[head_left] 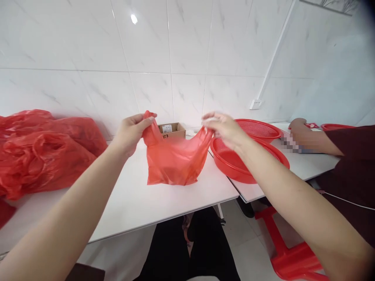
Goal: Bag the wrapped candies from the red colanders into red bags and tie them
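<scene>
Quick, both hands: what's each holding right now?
Left hand: closed, holding the red bag at one end.
Right hand: loosely closed, holding its other end.

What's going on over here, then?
Someone holds up a red plastic bag at a white table, the left hand gripping one top corner and the right hand the other. A heap of red plastic lies to the left. A cardboard box sits behind the bag, and red baskets stand to the right, near another person's arm.
</scene>
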Tool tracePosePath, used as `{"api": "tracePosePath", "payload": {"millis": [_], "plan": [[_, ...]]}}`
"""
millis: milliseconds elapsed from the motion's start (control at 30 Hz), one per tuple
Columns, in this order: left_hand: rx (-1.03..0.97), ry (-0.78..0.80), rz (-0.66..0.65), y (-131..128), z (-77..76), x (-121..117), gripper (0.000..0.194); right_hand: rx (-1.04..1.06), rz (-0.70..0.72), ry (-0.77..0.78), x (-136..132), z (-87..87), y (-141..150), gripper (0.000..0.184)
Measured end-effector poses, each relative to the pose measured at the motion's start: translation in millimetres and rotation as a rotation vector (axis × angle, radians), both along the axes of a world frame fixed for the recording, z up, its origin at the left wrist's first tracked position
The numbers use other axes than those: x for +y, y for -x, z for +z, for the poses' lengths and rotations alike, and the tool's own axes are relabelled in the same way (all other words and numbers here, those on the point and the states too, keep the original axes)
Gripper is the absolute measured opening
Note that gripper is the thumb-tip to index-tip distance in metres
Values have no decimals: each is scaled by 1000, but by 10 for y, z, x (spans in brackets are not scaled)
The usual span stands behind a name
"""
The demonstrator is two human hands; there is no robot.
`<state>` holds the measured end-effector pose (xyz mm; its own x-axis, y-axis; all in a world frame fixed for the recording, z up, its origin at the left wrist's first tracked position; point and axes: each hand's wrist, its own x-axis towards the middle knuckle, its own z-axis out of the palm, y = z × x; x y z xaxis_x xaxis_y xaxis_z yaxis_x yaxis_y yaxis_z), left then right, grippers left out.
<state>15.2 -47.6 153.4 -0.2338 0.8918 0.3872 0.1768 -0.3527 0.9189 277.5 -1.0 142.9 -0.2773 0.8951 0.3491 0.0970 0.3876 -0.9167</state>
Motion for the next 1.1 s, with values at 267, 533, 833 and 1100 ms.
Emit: {"api": "tracePosePath", "payload": {"millis": [267, 533, 833, 1100], "plan": [[101, 76, 83, 296, 60, -139, 27, -125, -58, -231, -12, 401, 78, 14], [-18, 108, -420, 60, 128, -204, 46, -141, 229, -199, -227, 497, 442, 15], [315, 401, -589, -267, 134, -54, 29, -223, 359, -294, -244, 381, 696, 21], [266, 410, -530, -167, -23, 13, 41, -314, 302, -309, -86, -5, 525, 20]]}}
